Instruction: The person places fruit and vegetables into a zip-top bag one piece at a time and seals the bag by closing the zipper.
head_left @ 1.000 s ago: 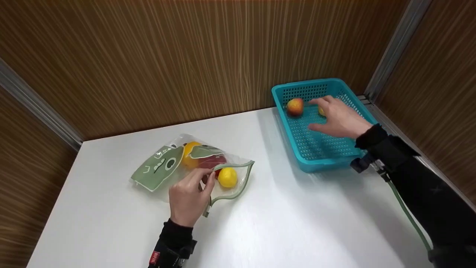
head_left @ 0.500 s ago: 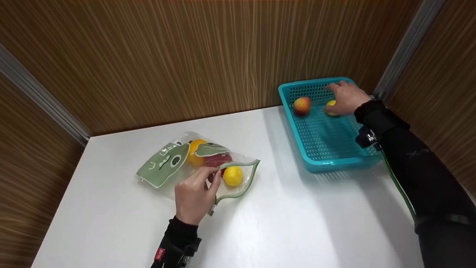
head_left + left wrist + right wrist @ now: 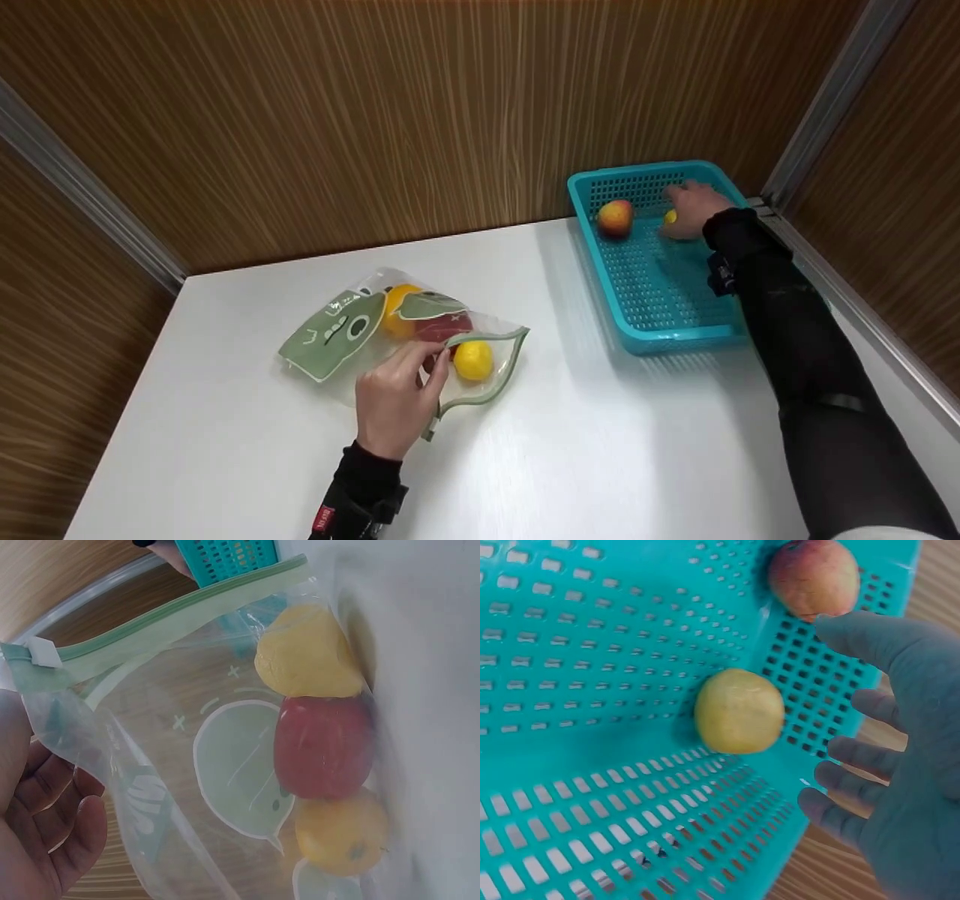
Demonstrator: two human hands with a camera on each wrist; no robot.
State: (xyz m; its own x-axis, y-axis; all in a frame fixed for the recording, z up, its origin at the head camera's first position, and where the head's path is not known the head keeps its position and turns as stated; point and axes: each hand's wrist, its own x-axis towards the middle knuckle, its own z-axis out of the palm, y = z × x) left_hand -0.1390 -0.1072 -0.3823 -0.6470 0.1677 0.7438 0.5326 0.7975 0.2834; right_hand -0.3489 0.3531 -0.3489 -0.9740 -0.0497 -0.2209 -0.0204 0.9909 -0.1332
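My left hand (image 3: 397, 397) pinches the green-edged opening of a clear zip bag (image 3: 322, 341) with a green cartoon face. Through the film in the left wrist view show a yellow fruit (image 3: 307, 652), a red apple (image 3: 324, 746) and an orange (image 3: 341, 832) in a row. At the far right my right hand (image 3: 696, 210) reaches into a teal basket (image 3: 634, 341) over a round yellow fruit (image 3: 739, 711). Its fingers and thumb are spread, with a gap to that fruit in the right wrist view. A red-and-yellow peach (image 3: 615, 219) sits in the basket's far left corner.
Both the bag and the basket are on a white table (image 3: 555, 450). Wood-grain panels (image 3: 375, 112) rise behind and at both sides. The basket stands close to the back panel and the right-hand panel.
My right hand has moved further back in the basket and lowered toward the yellow fruit. The left hand keeps its pinch on the bag, and the head view has shifted slightly.
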